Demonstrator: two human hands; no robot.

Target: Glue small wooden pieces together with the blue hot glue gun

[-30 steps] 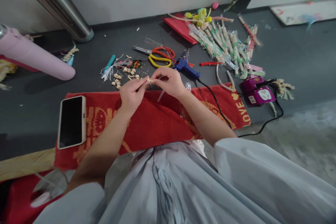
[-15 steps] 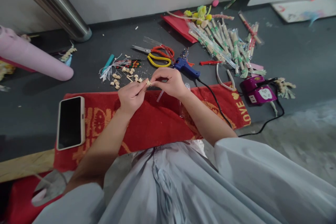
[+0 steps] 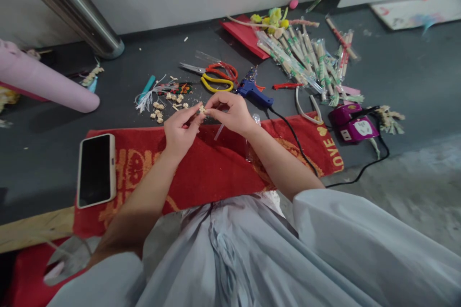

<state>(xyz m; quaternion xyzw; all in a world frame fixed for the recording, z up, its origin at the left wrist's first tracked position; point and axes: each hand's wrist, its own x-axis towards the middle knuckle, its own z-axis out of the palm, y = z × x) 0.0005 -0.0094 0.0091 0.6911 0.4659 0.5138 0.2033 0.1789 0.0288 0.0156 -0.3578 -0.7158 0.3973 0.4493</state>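
Left hand (image 3: 179,130) and right hand (image 3: 232,112), jointly pinching 1 small cream piece (image 3: 202,110) between them, near the far edge of a red towel (image 3: 212,172) on the grey counter (image 3: 154,57). Beyond the hands: 1 pair of scissors (image 3: 214,77) with red and yellow handles; 1 blue glue gun (image 3: 254,92), corded. Left of the piece: loose cream fragments (image 3: 159,105).
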